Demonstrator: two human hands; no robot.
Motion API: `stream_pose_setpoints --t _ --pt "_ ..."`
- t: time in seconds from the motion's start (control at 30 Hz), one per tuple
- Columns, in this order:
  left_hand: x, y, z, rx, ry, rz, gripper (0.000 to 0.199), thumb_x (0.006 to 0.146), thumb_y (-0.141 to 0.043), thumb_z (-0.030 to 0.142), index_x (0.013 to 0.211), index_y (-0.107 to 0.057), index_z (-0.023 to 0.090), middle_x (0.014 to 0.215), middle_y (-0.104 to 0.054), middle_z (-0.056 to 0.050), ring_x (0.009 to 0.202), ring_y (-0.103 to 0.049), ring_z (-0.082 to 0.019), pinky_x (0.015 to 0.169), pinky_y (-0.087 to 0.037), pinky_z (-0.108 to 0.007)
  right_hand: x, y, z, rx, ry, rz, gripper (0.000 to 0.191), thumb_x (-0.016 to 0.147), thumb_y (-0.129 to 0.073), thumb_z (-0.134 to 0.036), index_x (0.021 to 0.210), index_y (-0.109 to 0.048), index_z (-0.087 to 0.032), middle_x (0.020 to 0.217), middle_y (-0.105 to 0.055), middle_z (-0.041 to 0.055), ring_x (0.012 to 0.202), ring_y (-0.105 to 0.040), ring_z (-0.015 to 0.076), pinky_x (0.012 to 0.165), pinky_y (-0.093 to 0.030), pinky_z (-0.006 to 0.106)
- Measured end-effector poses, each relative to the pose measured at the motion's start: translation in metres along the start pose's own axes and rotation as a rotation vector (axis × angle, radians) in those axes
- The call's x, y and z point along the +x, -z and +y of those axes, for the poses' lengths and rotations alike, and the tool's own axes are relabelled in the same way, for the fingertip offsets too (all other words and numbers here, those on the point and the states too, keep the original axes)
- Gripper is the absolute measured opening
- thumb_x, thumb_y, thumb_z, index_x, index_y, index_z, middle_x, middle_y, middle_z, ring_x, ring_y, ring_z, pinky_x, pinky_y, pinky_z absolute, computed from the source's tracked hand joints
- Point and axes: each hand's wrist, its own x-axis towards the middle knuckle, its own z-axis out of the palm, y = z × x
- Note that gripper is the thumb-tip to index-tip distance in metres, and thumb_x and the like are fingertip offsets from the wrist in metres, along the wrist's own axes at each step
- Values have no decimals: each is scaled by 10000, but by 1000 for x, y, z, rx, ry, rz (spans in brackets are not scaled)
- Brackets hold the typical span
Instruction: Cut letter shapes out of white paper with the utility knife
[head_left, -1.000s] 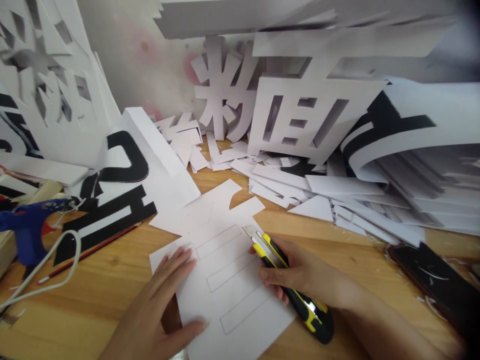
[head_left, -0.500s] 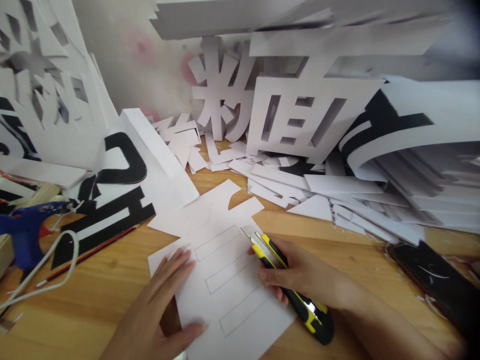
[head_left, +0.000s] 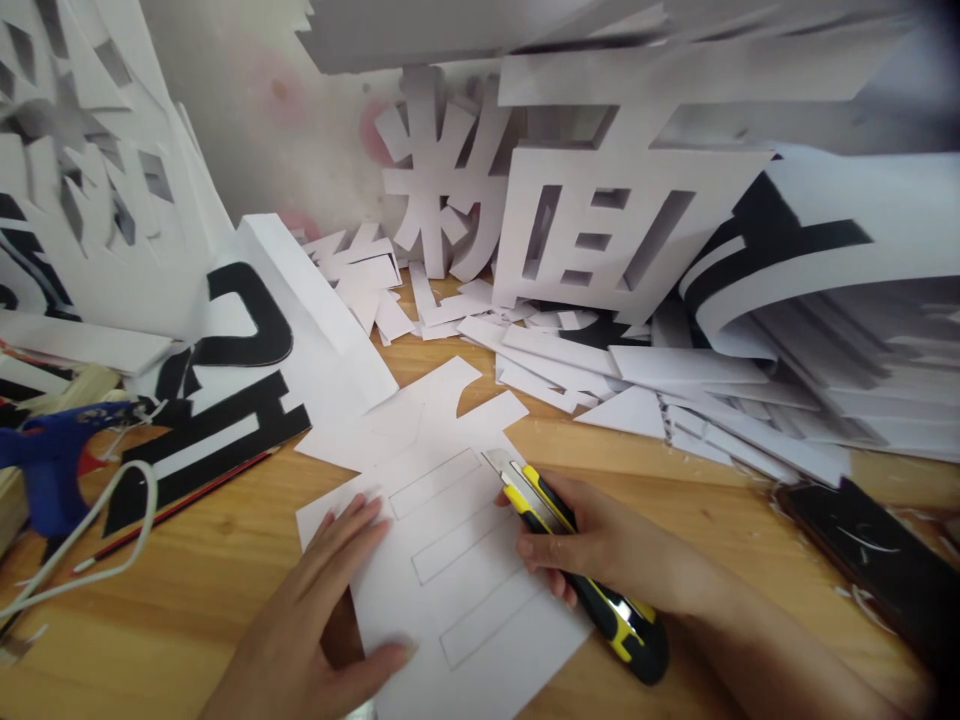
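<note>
I see almost no change: the right hand [head_left: 600, 545] still grips the knife [head_left: 577, 570], the left hand [head_left: 315, 610] stays spread flat on the sheet [head_left: 465, 580].

Surface: wooden table [head_left: 225, 590].
On it: white sheet [head_left: 465, 570], paper scraps [head_left: 600, 370], pencil [head_left: 180, 505], phone [head_left: 870, 560].

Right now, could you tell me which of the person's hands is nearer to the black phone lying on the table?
Right. The right hand, gripping the yellow utility knife, lies just left of the phone; the left hand presses the white sheet farther left.
</note>
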Motion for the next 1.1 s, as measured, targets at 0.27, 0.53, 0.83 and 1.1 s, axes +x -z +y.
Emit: stream_pose_setpoints --t 0.27,0.53,0.83,1.1 --pt "1 1 1 -1 -9 -9 704 764 -613 429 1366 -302 241 1382 -432 -107 1256 -412 -299 956 -429 -494 0 0 -1 8 -22 6 203 784 -604 -257 841 -418 -201 656 -520 -68 526 -506 66 495 -447 213" --pt "1 -1 1 -22 -12 -5 703 769 -604 423 1367 -291 228 1379 -430 -124 1261 -403 -304 978 -400 -514 0 1 -1 9 -16 1 226 775 -615 -282 884 -434 -201 656 -519 -62 528 -509 77 488 -448 222" --pt "-1 -1 2 -55 66 -30 689 760 -620 391 1362 -309 268 1412 -393 -91 1273 -383 -307 971 -424 -483 -2 0 -2 -1 -1 -19 246 784 -611 -333 858 -410 -211 697 -517 -52 550 -503 81 525 -439 235" --pt "1 -1 2 -24 19 12 726 723 -655 375 1353 -321 239 1381 -439 -100 1240 -431 -305 933 -469 -458 -10 -14 -7 -380 24 168 184 907 -357 -366 958 -458 -221 793 -593 19 734 -564 164 703 -440 313"
